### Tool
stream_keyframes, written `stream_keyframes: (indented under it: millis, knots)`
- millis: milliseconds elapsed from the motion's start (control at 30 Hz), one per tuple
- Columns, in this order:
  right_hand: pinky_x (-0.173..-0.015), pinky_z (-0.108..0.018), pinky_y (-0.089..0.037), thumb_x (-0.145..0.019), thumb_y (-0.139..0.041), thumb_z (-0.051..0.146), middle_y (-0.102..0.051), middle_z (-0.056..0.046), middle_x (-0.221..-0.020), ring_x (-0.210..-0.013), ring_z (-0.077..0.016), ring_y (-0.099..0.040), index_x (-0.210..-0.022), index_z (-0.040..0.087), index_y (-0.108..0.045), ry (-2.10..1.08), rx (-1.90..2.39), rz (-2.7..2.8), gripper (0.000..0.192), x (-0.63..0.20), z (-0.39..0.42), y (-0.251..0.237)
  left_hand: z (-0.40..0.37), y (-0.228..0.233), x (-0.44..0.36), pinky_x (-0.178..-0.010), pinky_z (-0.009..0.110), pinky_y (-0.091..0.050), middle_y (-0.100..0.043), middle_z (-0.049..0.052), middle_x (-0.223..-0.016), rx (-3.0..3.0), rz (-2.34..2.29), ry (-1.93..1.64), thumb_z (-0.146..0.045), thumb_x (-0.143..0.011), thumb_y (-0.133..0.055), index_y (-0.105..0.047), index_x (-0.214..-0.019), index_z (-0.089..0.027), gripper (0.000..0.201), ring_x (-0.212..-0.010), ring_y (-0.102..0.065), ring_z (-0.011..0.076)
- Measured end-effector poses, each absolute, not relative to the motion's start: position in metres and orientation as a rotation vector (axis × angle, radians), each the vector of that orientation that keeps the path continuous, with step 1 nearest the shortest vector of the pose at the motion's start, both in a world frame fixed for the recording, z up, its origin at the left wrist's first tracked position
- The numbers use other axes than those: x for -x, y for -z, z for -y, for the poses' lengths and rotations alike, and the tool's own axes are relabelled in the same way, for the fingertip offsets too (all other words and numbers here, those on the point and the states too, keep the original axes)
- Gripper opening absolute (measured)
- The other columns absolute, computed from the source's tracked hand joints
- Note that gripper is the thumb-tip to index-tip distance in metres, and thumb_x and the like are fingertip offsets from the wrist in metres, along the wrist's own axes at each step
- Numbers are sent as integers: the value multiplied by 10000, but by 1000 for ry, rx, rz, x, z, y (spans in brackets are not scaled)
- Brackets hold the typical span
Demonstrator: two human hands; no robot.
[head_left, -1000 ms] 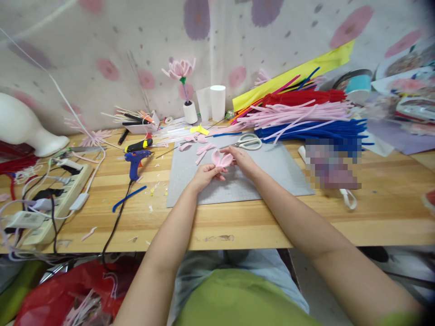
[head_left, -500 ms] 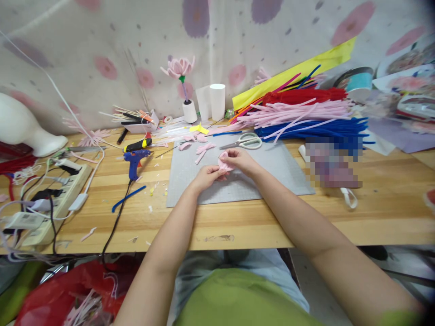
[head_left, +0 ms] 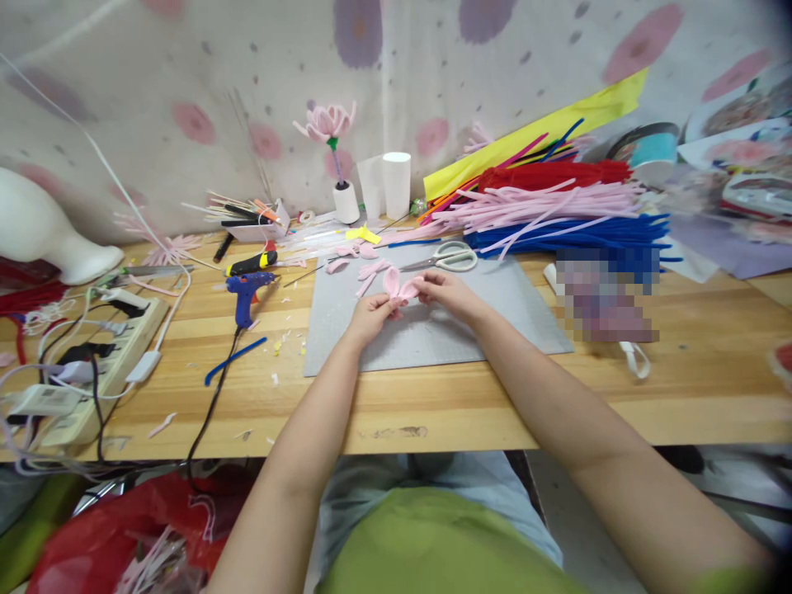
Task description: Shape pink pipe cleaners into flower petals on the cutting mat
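Above the grey cutting mat, pink pipe-cleaner petals are spread in two loops between my hands. My left hand pinches their joined base from the left. On the other side, my right hand has its fingertips closed on the right-hand petal. Just behind the hands lie scissors with pale handles, shut blades pointing left. Short pink pipe-cleaner pieces rest on the mat beside them.
Bundles of pink pipe cleaners and blue ones are piled at the back right. A finished pink flower stands in a white pot. At left are a blue glue gun with its cord and a power strip.
The pink petals, bunched together before, are now fanned apart into two loops. My right hand has shifted slightly to the right, my left slightly to the left.
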State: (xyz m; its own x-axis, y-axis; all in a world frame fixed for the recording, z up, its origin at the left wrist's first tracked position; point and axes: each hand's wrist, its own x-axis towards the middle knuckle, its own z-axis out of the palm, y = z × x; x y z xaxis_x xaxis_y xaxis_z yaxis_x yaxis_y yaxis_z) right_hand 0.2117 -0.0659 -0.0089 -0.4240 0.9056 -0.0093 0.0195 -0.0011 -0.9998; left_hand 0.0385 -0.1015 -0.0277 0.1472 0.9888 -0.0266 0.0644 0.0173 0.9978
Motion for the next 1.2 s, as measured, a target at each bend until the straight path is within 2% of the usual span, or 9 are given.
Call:
stream_keyframes:
  millis: [133,333,467,700,933,1200]
  knots:
    - [-514,-223,-340,-673,-622,426,-525,17,-575,-534,-86,-440,-696,139,-599,-1287,1044,1700,289,-210,65,13,100,30,-38,-588,246,-446,-622,16,-605,-1310,-1124,-993,-472,-629,-653,-660,-729,-115,372,-550,-549,97]
    - [-657,-258,-414,-674,-624,362,-648,-35,-844,-712,-124,-540,-921,168,-659,-1199,966,1632,316,-208,56,16,103,28,-38,-623,242,-426,-632,36,-626,-1364,-1043,-861,-466,-631,-658,-659,-698,-100,372,-591,-554,102]
    - [-653,-258,-414,-649,-654,335,-657,-36,-813,-686,-117,-538,-810,159,-694,-1290,958,1608,241,-209,55,14,105,22,-34,-653,247,-426,-640,46,-642,-1361,-999,-810,-477,-626,-663,-663,-699,-95,389,-604,-556,105]
    - [-600,-249,-405,-594,-719,336,-638,-11,-697,-602,-99,-527,-842,164,-695,-1671,843,1432,303,-215,54,19,106,16,-27,-672,242,-439,-661,53,-684,-1304,-942,-778,-475,-613,-683,-674,-715,-104,384,-621,-569,101]
    - [-584,-230,-388,-556,-733,316,-596,15,-630,-583,-83,-494,-683,165,-664,-1610,839,1345,209,-206,54,21,106,17,-29,-659,229,-435,-656,49,-662,-1302,-939,-741,-474,-602,-689,-681,-713,-102,388,-607,-562,93]
    - [-608,-239,-398,-561,-715,332,-589,19,-619,-593,-90,-499,-654,165,-638,-1498,846,1373,206,-204,54,22,106,19,-34,-651,226,-422,-638,32,-629,-1358,-976,-741,-499,-603,-674,-674,-695,-108,402,-608,-553,96]
